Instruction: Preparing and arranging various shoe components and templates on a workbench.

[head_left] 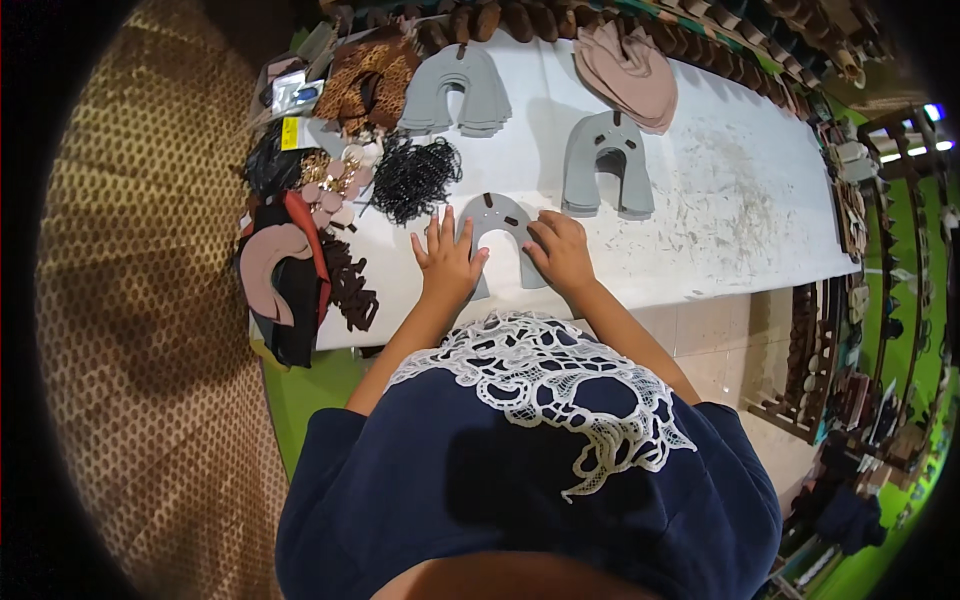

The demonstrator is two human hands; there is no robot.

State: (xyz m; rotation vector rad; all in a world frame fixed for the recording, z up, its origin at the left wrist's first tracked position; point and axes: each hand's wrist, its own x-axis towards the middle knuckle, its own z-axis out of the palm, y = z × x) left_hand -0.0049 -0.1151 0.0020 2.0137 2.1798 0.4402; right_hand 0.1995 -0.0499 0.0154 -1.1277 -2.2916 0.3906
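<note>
A grey U-shaped shoe upper piece lies on the white-covered table in front of me, its curve pointing away. Two short dark brown strips sit on its curved part. My left hand lies flat at its left side, fingers spread, the fingertips reaching its edge. On the opposite side, my right hand has bent fingers close together, gripping the right edge of the piece. Farther off to the right rests a stack of similar grey uppers with dark strips on top. Another grey stack fans out at the back.
Pink upper pieces lie at the back right. On the left are black beaded strands, leopard-print pieces, pink discs, brown strips and a pink curved piece. Shoe lasts line the far edge.
</note>
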